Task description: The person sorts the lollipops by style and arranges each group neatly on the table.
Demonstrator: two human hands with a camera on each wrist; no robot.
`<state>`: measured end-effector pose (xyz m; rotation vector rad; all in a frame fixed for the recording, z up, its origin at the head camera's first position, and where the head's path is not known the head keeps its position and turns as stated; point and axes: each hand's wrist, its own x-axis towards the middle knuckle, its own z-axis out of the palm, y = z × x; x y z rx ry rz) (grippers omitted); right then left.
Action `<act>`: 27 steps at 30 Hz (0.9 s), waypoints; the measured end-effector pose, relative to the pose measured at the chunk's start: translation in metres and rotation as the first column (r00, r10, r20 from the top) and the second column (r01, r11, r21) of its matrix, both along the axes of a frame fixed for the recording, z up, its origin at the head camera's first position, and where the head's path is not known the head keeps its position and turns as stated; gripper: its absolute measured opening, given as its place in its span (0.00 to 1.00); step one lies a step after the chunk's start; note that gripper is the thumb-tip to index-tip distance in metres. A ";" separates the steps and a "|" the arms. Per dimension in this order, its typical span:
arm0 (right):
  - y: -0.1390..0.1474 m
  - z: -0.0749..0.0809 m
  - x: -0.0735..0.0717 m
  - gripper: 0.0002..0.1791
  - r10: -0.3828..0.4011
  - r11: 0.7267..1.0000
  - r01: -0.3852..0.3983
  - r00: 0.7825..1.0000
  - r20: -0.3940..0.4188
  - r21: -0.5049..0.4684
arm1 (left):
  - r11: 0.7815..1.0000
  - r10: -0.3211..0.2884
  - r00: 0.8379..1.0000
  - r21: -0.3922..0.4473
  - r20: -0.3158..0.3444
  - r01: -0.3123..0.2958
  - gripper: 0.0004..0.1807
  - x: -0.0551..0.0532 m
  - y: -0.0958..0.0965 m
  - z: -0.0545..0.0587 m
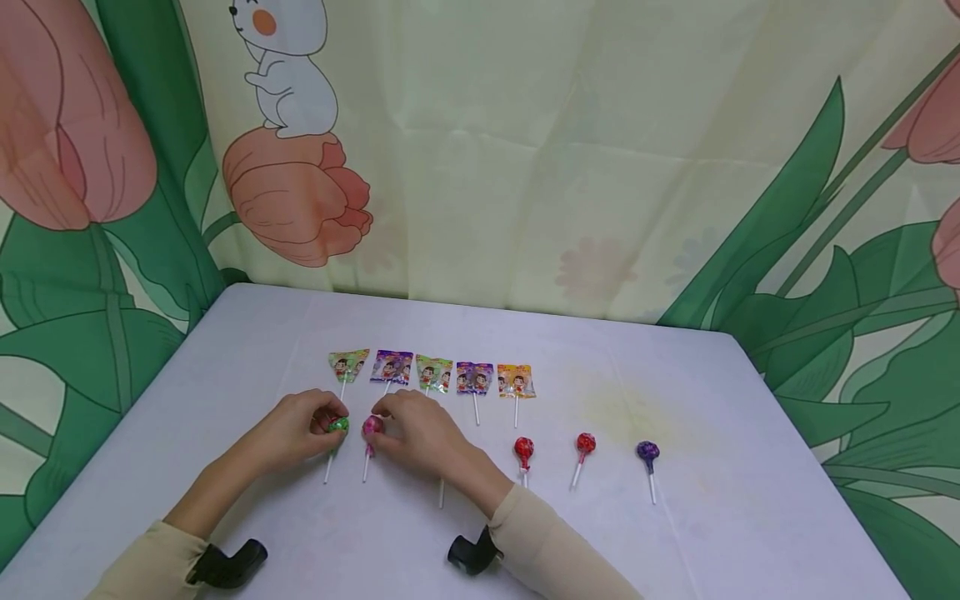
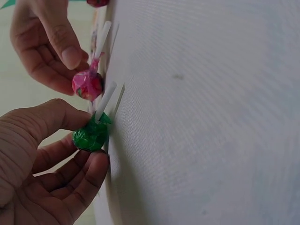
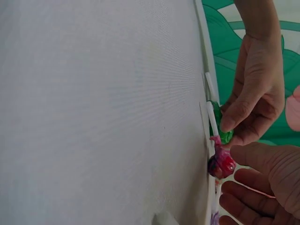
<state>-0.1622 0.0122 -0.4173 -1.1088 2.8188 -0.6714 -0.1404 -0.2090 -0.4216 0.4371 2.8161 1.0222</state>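
Observation:
My left hand [image 1: 303, 425] pinches the green-wrapped ball of a lollipop [image 2: 91, 136] between thumb and fingers; its white stick points toward the near side of the table. Just to the right, my right hand [image 1: 420, 429] has thumb and index finger on either side of a pink lollipop [image 1: 372, 426], fingertips right at its wrapper. In the right wrist view, the other fingers of that hand spread loosely below the pink ball [image 3: 221, 165]. Both lollipops are close over the white tabletop, side by side. Beneath my right wrist a white stick [image 1: 442, 494] shows, its head hidden.
Behind my hands, several flat-bagged lollipops [image 1: 475, 379] form a row, sticks toward me. On the right lie two red lollipops [image 1: 524, 452] and a purple lollipop [image 1: 648, 452]. A patterned curtain [image 1: 487, 167] hangs behind the table [image 1: 750, 500]. Black wrist mounts [image 1: 232, 565] stick out from the sleeves.

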 end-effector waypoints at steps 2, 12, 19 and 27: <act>0.003 0.000 0.001 0.17 -0.001 1.000 0.001 1.000 0.006 -0.011 | 1.000 -0.001 1.000 0.001 0.003 0.001 0.13 0.000 -0.001 0.000; 0.020 0.003 0.009 0.17 -0.028 0.997 0.034 0.997 0.068 -0.074 | 1.000 0.026 0.999 -0.010 0.039 -0.025 0.13 0.002 0.001 0.000; 0.035 0.005 0.015 0.17 -0.031 0.997 0.035 0.998 0.058 -0.075 | 0.999 0.048 0.998 -0.026 0.037 -0.047 0.12 0.004 0.007 -0.001; 0.051 0.007 0.020 0.17 -0.040 0.994 0.045 0.998 0.054 -0.095 | 0.998 0.052 0.999 -0.043 0.014 -0.051 0.12 0.002 0.008 -0.001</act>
